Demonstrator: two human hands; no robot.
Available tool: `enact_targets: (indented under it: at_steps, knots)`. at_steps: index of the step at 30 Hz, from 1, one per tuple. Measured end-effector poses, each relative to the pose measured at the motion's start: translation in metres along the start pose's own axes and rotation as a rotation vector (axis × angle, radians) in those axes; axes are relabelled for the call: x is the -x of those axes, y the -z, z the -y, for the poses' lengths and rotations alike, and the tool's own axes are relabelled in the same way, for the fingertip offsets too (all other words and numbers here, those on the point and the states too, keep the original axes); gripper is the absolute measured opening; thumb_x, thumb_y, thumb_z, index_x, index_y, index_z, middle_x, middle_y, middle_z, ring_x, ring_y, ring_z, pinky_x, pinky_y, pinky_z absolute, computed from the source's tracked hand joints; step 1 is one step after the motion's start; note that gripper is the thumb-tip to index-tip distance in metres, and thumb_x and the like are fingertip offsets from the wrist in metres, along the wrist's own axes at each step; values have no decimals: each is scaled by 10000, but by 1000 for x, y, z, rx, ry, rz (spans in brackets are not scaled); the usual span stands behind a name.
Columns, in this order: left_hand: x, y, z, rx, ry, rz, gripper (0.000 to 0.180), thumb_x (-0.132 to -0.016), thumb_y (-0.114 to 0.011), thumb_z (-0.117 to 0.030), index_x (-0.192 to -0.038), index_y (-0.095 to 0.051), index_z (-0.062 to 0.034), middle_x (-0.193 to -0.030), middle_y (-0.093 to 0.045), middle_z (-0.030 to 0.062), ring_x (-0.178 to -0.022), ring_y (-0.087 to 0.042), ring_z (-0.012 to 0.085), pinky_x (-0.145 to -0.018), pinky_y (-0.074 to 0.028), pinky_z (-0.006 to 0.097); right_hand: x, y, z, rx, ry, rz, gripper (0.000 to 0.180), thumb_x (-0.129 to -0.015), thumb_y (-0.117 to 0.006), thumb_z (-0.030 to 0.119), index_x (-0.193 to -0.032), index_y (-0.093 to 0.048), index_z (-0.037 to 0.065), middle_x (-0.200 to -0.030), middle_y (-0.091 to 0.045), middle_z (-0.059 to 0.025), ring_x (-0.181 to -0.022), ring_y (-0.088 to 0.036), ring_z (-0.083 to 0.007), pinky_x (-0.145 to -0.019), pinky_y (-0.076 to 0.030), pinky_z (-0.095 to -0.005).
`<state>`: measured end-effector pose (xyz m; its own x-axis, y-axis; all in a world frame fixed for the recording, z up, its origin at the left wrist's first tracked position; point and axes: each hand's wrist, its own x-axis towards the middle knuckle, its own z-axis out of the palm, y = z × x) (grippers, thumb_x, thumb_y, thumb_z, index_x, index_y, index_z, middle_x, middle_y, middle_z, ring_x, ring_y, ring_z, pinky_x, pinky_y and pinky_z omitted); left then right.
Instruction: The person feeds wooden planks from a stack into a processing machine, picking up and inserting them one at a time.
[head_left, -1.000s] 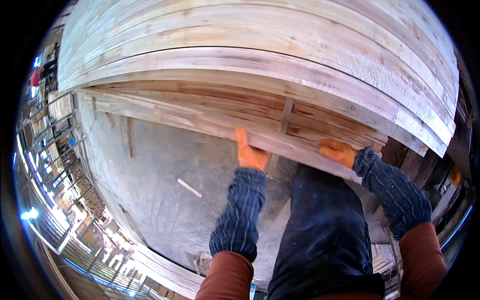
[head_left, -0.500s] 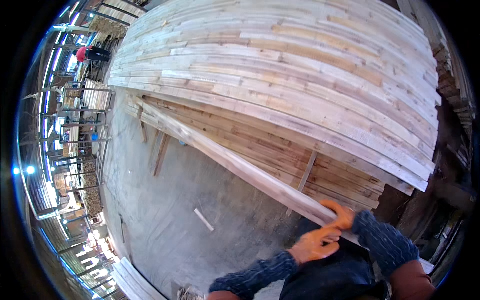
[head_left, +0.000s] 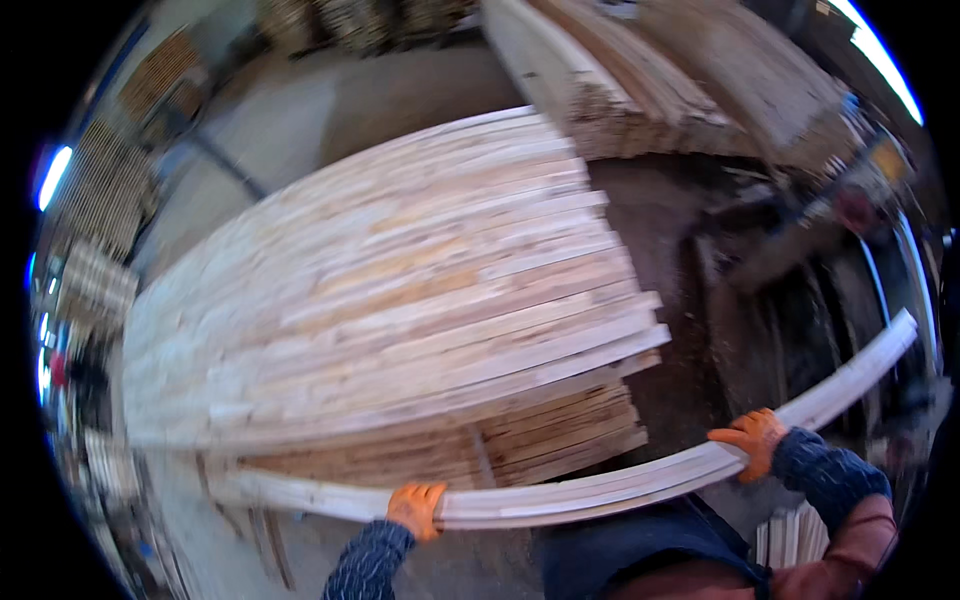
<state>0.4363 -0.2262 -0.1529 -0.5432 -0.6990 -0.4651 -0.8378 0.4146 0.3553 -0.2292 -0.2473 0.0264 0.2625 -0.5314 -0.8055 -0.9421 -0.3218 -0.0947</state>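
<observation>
A long pale wooden board [head_left: 590, 497] crosses in front of my body, bent in the picture by the lens. Lengthwise lines run along it, and I cannot tell if it is one piece or more. My left hand [head_left: 415, 512], in an orange glove, is closed around it left of centre. Toward its right end my right hand [head_left: 752, 442], gloved alike, grips it from above. Beyond the board lies a broad layer of joined wooden boards [head_left: 400, 290] with staggered right ends. Under its near edge shows a lower layer of browner boards [head_left: 570, 430].
Large stacks of timber [head_left: 600, 90] stand at the back right. Dark machinery [head_left: 850, 220] is on the right, near the board's far end. Short light strips [head_left: 790, 535] lie low beside my right arm. A person [head_left: 85, 368] is distant at the left.
My view has swung to the right. My hands, close together at the board's near end before, are now wide apart along it. The board now reaches past my right hand and lies across my front.
</observation>
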Motion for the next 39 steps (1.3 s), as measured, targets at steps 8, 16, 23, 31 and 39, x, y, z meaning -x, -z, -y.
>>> enact_targets:
  at_steps: [8,16,23,31,39]
  knots:
    - [13,5,-153,-193,103,-69,839,-727,-764,-373,-1465,-486,-88,-1473,-507,132,-1376,-446,354,-1144,-359,494,56,-89,-104,78,-13,-271,1161,-653,-885,300,-1619,-252,411,-1476,-553,-124,-1372,-495,-360,-1207,-298,-509]
    - [-43,80,-335,-366,-81,-922,438,-895,-628,-235,-1277,-632,-21,-1082,-690,182,-986,-668,367,-859,-550,484,122,-133,-230,-39,-242,-824,1177,-558,-854,101,-1596,-334,292,-1532,-481,-121,-1475,-390,-342,-1270,-231,-511]
    - [-141,85,-461,-379,-192,-722,381,-931,-619,-206,-1299,-649,-110,-1034,-709,73,-948,-679,296,-828,-565,434,112,-147,-251,-154,-17,-1092,1138,-514,-815,60,-1566,-417,230,-1547,-454,-196,-1431,-434,-393,-1224,-315,-537]
    - [-176,65,-514,-152,-339,-518,703,-839,-766,-363,-1459,-540,-122,-1244,-683,128,-1142,-650,312,-1002,-515,430,61,-140,-195,119,142,-826,1166,-545,-804,204,-1600,-315,298,-1305,-619,-64,-1200,-617,-276,-1211,-303,-529]
    - [-69,95,-415,-277,33,-401,1023,-670,-837,-486,-1506,-458,-35,-1311,-612,234,-1209,-579,405,-1061,-470,500,112,-140,-290,-5,-103,-893,1100,-556,-865,99,-1548,-420,264,-1438,-555,-126,-1412,-455,-342,-1268,-211,-516]
